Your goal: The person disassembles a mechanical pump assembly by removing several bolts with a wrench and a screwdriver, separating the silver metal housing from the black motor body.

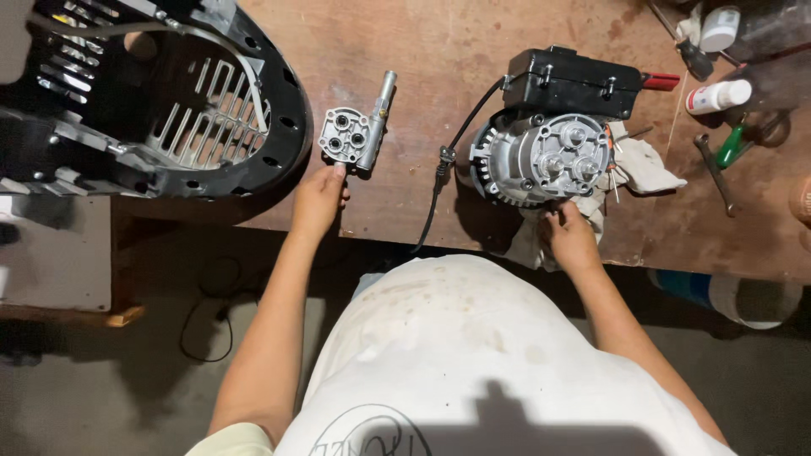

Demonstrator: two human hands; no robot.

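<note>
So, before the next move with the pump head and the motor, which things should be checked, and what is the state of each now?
1. Left hand has contact with the grey pump head: ok, fingertips touch its lower edge; it lies on the wooden table, not lifted.
2. Right hand steadies the motor block: ok, fingers at its lower edge.
3. Motor block sits stable: cannot tell, it rests on a white rag near the table edge.
4. Black cable is out of the way: not ok, it lies between the two parts and hangs over the edge.
5. Wrench within reach: ok, right of the rag.
</note>
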